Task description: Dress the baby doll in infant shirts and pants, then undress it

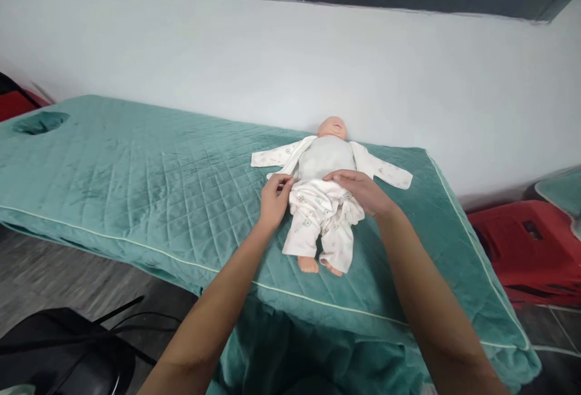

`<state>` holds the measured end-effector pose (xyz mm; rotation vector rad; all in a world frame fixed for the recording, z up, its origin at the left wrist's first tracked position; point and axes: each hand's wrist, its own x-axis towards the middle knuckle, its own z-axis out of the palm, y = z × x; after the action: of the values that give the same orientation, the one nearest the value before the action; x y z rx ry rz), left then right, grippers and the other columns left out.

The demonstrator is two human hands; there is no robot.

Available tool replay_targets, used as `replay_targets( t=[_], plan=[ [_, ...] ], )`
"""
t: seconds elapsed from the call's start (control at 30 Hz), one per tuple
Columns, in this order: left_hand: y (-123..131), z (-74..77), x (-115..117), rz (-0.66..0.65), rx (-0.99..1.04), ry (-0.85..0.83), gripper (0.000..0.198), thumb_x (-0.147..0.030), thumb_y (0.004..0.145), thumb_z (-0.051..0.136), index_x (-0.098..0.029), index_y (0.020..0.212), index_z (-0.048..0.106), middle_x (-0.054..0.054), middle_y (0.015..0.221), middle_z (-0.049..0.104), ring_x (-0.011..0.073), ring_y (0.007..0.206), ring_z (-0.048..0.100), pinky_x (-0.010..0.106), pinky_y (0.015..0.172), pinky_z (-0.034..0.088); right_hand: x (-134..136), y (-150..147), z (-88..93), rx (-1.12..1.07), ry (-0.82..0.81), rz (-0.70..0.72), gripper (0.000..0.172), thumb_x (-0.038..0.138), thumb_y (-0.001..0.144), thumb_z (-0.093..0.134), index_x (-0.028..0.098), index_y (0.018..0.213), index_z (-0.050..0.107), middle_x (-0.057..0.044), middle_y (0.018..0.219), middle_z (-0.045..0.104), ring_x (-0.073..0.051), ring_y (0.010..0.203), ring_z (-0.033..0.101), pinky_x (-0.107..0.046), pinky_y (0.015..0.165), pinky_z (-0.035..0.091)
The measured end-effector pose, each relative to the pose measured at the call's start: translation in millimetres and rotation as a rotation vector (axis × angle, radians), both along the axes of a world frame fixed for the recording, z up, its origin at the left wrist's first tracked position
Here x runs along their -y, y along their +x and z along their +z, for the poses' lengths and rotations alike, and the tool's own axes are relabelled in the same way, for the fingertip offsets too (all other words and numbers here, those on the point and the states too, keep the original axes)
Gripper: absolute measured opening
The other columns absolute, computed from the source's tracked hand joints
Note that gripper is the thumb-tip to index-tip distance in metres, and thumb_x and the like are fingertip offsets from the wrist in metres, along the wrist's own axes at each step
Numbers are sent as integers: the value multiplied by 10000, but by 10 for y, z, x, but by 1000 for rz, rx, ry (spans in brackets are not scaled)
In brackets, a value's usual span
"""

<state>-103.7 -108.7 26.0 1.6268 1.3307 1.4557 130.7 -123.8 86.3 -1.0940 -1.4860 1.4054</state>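
- One view, the head camera, is feeding me everything, and in it the baby doll (pixel 327 158) is lying on its back across the green quilted bed (pixel 181 159), its head pointing towards the wall (pixel 204 62).
- Its bare feet (pixel 308 264) are pointing towards me, probably because that is bringing the waist within easy reach of both hands.
- My left hand (pixel 274 202) is curling narrowly at one side of the patterned trousers (pixel 315 201); I am not managing to tell whether cloth is sitting between thumb and fingers.
- My right hand (pixel 361 190) is lying across the waist's other side, fingers stretched out together, seemingly for steadying or straightening the fabric (its thumb is hiding from me, so I am not judging its grip).
- The patterned top (pixel 393 174) is spreading open at the front, sleeves reaching outwards, apparently keeping the belly and waist uncovered.
- No doll hands are showing beyond the cuffs, and one trouser leg is partly covering a foot.
- Frame edges are cutting off a red object (pixel 526 250) at right and a black object (pixel 68 352) at lower left.
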Motion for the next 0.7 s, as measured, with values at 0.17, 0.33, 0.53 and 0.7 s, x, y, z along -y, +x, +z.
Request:
replay_targets(
  t=[0.17,0.33,0.53,0.7],
  plan=[
    [141,380,-413,-498,-99,-207,273,-399,809,705,-170,951,754,34,888,720,150,778,602,252,708,440,-78,18,-197,-71,-15,-7,262,402,822,755,225,1015,745,-7,958,713,-149,827,607,-266,761,449],
    [143,610,-579,-954,-351,-274,329,-445,895,616,-168,993,764,30,903,728,147,815,607,229,724,427,-54,56,-278,-213,-86,2,201,391,857,737,241,989,749,4,914,718,-129,780,615,-244,720,454],
    [-39,547,-540,-1072,-425,-320,346,-487,863,656,-147,881,715,11,820,605,123,741,520,223,660,386,-82,56,-260,-201,-96,68,184,333,823,783,218,964,753,-13,878,738,-119,730,628,-236,677,474],
    [-43,448,-524,-969,-214,-407,319,-414,739,774,-160,766,583,-37,726,481,95,659,413,218,582,308,-111,90,-292,-174,-92,78,182,313,826,782,217,978,750,-29,935,759,-121,785,661,-231,696,499]
  ],
)
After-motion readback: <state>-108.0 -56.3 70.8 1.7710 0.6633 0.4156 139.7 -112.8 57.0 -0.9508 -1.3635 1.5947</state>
